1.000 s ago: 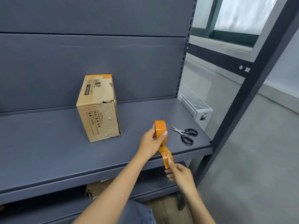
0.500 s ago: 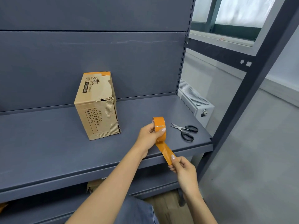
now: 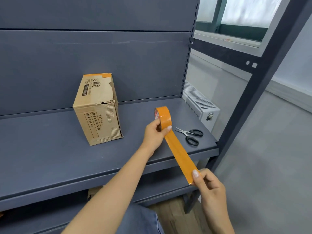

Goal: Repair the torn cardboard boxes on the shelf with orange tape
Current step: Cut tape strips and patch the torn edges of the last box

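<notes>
The left hand (image 3: 154, 132) holds the roll of orange tape (image 3: 163, 115) just above the shelf (image 3: 50, 157), with its fingers curled round the roll. The right hand (image 3: 208, 186) pinches the loose end of the tape strip (image 3: 179, 154) between thumb and fingers, low and in front of the shelf edge. The strip runs straight and flat from the roll down to that hand. The torn cardboard box (image 3: 97, 112) stands on the shelf, well to the left of the roll. Its top front corner is ripped open, and a bit of orange tape already sits on its far top edge. The scissors (image 3: 190, 135) lie on the shelf just to the right of the roll. I think the step now is getting a piece of tape ready. To do it well, the strip should be kept tight and flat so it does not twist or stick to itself. It should look long enough to cover the whole rip. The sticky side should not touch the shelf. Then the scissors are close by for a clean cut.
</notes>
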`<state>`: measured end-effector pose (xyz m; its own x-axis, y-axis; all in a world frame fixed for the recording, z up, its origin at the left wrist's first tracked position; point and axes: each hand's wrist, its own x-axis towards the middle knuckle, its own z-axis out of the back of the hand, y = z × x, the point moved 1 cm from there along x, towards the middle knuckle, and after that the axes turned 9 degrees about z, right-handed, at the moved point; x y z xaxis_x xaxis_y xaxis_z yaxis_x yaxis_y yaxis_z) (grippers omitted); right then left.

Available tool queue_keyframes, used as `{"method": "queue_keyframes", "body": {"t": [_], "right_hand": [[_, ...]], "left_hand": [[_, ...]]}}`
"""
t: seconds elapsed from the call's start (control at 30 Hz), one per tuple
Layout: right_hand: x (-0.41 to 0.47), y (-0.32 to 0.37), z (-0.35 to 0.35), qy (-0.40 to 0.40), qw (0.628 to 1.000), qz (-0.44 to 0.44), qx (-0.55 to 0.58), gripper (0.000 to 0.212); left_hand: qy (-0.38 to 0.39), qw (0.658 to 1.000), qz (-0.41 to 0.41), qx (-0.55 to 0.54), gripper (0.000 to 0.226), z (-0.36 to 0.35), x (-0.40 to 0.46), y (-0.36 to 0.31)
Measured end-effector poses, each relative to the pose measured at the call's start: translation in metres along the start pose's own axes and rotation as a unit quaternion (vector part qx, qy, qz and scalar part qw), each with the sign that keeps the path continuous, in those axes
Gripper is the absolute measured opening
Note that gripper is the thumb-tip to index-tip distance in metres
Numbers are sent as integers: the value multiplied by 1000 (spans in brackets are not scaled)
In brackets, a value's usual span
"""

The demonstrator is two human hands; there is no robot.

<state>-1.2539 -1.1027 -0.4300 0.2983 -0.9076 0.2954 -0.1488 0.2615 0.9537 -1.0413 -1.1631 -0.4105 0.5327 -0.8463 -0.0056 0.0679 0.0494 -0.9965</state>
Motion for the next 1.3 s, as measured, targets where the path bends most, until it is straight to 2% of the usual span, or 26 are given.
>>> {"method": "queue_keyframes", "body": {"t": [0.07, 0.17, 0.33, 0.47, 0.57, 0.63, 0.77, 0.83, 0.9, 0.97, 1.0, 1.03, 1.1, 1.17, 1.23, 1.3], "right_hand": [[-4, -10, 8, -27, 999, -25, -5, 37], [-11, -28, 20, -37, 997, -54, -39, 31], [-20, -40, 23, -41, 994, -85, -47, 32], [-25, -49, 23, -46, 990, -121, -47, 34], [-30, -54, 21, -51, 987, -143, -49, 32], [-32, -57, 21, -55, 985, -154, -50, 32], [-31, -60, 22, -41, 984, -157, -67, 31], [-31, -62, 24, -35, 984, -160, -71, 32], [-30, -63, 26, -32, 984, -161, -71, 32], [-31, -63, 26, -29, 984, -159, -70, 32], [-32, -63, 26, -28, 985, -157, -67, 32], [-33, -64, 25, -27, 985, -156, -65, 32], [-35, -66, 23, -22, 986, -154, -60, 33], [-36, -65, 20, -16, 987, -151, -53, 36], [-37, -63, 20, -13, 989, -141, -46, 37], [-38, -63, 22, -6, 990, -133, -42, 38]], "left_hand": [[2, 1000, -8, 12, 14, -6, -2, 8], [18, 997, -9, 68, 9, -8, 1, 26], [41, 986, -17, 160, 23, -7, 6, 46], [54, 959, -53, 274, 28, -7, 10, 54], [22, 933, -108, 343, 34, -5, 9, 53], [17, 926, -109, 361, 41, -2, 8, 51], [66, 967, -20, 245, 56, 9, 0, 41], [69, 979, -10, 193, 65, 15, -14, 35], [2, 989, -42, 138, 55, 21, -40, 32], [-119, 987, -63, 82, 32, 22, -73, 37], [-156, 985, -44, 61, 22, 19, -91, 40], [-160, 986, -3, 40, 17, 13, -109, 45], [-84, 988, 132, -13, 19, -6, -139, 57], [14, 965, 256, -61, 32, -27, -160, 67], [64, 938, 319, -116, 34, -40, -169, 72], [78, 922, 339, -168, 26, -47, -171, 71]]}}
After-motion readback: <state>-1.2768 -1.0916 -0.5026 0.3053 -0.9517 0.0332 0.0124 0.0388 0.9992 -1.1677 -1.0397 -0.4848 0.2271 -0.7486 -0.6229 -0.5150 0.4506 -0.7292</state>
